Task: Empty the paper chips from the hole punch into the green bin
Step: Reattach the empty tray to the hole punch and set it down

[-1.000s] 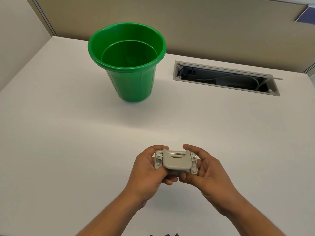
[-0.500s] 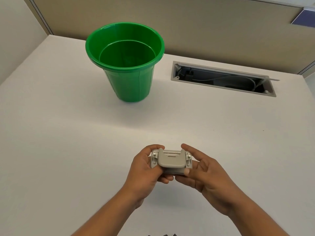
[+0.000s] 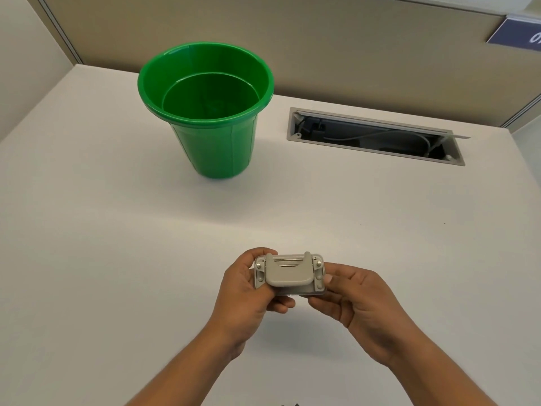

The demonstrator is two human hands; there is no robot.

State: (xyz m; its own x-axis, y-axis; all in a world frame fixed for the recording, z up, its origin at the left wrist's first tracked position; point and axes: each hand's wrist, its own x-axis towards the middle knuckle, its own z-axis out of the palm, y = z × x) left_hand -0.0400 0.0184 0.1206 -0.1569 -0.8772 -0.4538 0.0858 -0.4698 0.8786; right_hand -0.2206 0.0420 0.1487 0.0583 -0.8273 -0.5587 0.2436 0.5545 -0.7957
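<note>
- The grey hole punch (image 3: 289, 273) sits low in the centre of the frame, held above the white desk (image 3: 102, 244) with its lever facing the camera.
- The left hand (image 3: 246, 294) grips its left end, fingers curled underneath.
- The right hand (image 3: 351, 300) pinches its right end, thumb on top.
- The green bin (image 3: 210, 112) stands upright at upper centre-left, well apart from the hands.
- An open cable slot (image 3: 374, 136) lies to the bin's right.

White desk (image 3: 102, 244) with an open grey cable tray (image 3: 376, 139), beige partition walls (image 3: 336, 45) behind.
</note>
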